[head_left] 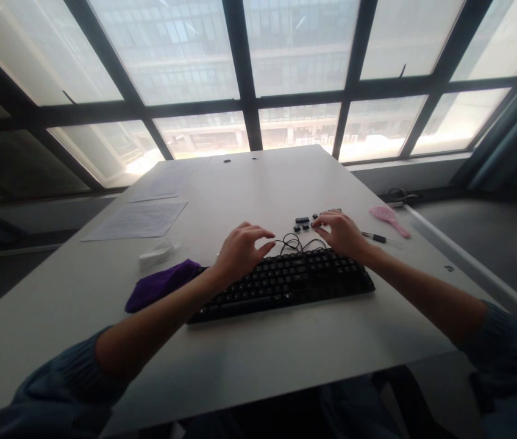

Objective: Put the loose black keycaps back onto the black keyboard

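A black keyboard [281,283] lies on the white table in front of me, and some of its keys seem to be off. My left hand [244,249] hovers over its back left part, thumb and forefinger apart with nothing between them. A thin black cable [291,244] loops behind the keyboard, close to those fingertips. Beyond the back right edge, my right hand [338,233] reaches down with fingertips pinched on a small dark keycap [313,225]. Several loose black keycaps [302,220] lie beside that hand; others are partly hidden behind it.
To the left are a purple cloth pouch [160,286], a small white object in clear plastic [155,255] and paper sheets [137,221]. On the right lie a dark-handled tool [374,237] and a pink hairbrush [389,218]. Windows stand beyond the table's far edge.
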### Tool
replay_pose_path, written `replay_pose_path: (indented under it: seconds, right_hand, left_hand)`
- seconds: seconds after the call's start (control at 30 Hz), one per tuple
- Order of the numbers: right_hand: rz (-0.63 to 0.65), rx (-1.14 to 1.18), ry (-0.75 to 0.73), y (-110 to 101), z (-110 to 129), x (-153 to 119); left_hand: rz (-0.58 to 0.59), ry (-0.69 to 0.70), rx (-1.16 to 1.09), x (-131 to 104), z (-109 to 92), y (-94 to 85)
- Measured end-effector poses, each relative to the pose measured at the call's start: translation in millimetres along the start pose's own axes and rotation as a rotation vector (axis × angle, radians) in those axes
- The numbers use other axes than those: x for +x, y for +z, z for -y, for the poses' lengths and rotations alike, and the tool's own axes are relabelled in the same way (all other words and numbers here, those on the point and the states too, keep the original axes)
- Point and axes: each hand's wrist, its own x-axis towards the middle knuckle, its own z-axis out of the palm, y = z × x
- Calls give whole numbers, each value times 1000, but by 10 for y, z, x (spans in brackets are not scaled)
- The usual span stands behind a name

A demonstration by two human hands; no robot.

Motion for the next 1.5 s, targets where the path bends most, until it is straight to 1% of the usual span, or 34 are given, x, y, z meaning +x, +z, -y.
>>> replay_pose_path:
  seconds: [0.07, 0.13, 0.23, 0.33, 0.4, 0.47, 0.53, 0.63, 0.73, 0.83, 0.87, 0.9, 0.97, 1.03, 1.13, 1.27, 1.43, 1.5]
  right_hand:
    - [111, -138, 79, 52, -216, 258]
    - [161, -184, 98, 150, -382, 471]
    - [219, -216, 87, 320, -539, 686]
    - [278, -231, 59, 454, -627, 800]
    - [309, -228, 39, 512, -662, 847]
    - [331, -216, 22, 545, -679, 886]
    - [333, -196, 7, 551, -678, 919]
    - [276, -154, -18, 502, -629, 928]
    - [162, -113, -32, 387, -490, 788]
    - [72, -41, -86, 249, -229, 426]
    - [17, 52, -153, 209, -120, 264]
    - [-9, 138, -223, 178, -9, 92]
    - [10, 220, -324, 148, 201, -247]
    - [49, 228, -381, 168, 356, -529]
    - [87, 197, -426, 258, 455, -766]
    - [95, 168, -439, 325, 459, -810]
    - [95, 115, -465, 273, 481, -815]
    - [89, 105, -465, 270, 486, -838]
  left_hand:
    - [19, -72, 21, 363, 76, 88]
    - [83, -163, -4, 687, 140, 243]
    - [140, -198, -21, 1029, 219, 539]
    - [191, -207, -39, 1188, 281, 801]
    - [208, -203, -53, 1221, 307, 907]
    - [204, -196, -62, 1223, 315, 942]
    - [186, -191, -67, 1203, 304, 911]
    - [146, -180, -68, 1113, 257, 774]
    - [107, -154, -66, 897, 198, 592]
    - [46, -78, -80, 543, 142, 443]
    - [19, -36, -100, 404, 121, 409]
    - [-3, -1, -129, 261, 96, 385]
    - [-38, 53, -195, -18, 31, 360]
    - [-36, 100, -231, -263, -48, 360]
    - [-25, 188, -227, -520, -157, 391]
    - [-2, 253, -154, -666, -228, 452]
    - [41, 339, -84, -706, -252, 479]
    - [41, 358, -58, -709, -255, 475]
